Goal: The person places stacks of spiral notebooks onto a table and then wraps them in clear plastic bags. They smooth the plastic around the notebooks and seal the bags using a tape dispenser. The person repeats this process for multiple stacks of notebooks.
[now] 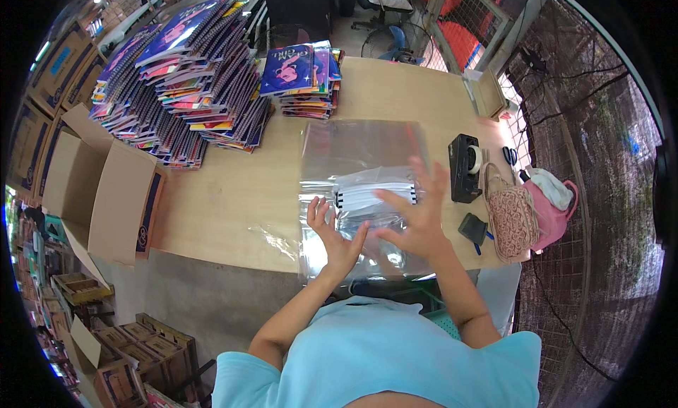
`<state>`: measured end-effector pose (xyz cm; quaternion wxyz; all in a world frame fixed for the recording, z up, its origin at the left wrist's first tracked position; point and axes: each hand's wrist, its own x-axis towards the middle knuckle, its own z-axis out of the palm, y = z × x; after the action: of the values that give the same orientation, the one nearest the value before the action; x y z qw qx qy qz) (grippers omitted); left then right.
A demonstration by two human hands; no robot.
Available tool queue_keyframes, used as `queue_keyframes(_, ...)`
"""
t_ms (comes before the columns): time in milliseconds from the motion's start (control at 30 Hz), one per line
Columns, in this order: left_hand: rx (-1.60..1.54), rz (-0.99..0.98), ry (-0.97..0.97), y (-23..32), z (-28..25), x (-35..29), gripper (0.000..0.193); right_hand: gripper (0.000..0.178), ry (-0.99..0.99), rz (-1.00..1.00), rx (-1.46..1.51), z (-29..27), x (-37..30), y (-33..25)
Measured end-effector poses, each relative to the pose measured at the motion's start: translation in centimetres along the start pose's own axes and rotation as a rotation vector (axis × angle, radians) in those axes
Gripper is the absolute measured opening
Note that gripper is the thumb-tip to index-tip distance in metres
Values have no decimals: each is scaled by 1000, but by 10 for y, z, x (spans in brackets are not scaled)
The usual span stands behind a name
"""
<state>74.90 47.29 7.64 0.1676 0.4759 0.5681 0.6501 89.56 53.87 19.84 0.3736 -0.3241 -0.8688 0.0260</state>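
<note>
A pile of clear plastic bags (364,141) lies flat on the table in front of me. On it rests a small stack of white paper strips (374,190) with black marks at both ends. My left hand (336,240) is at the near left of the strips, fingers apart and holding nothing. Over the right end of the strips is my right hand (421,221), smeared a little by motion, its fingers spread with nothing in them. Whether either hand touches the plastic, I cannot tell.
Tall stacks of spiral notebooks (191,76) stand at the far left, with a shorter notebook stack (300,76) beside them. An open carton (123,196) is at the left edge. On the right are a black tape dispenser (462,175), scissors (510,156), a patterned bag (512,221) and a pink bag (554,214).
</note>
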Motion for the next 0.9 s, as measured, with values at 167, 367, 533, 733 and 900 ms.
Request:
queue_keyframes(167,234,110,-80,12,-4,12,61,33,-288,-214,-239,-18,10,3)
queue_keyframes(367,484,397,-367,25,-28,37,42,19,-223,192,-251,-34,27,48)
queue_keyframes(533,539,557,-750,30,-49,77,51,21,54,60,-118,-80,67,59)
queue_keyframes(733,629,667,-1225,31,-51,120,88,12,-934,-544,-176,-59,66,83)
queue_keyframes(900,605,730,-1389,41,-34,141,97,14,-996,-509,100,-11,77,101)
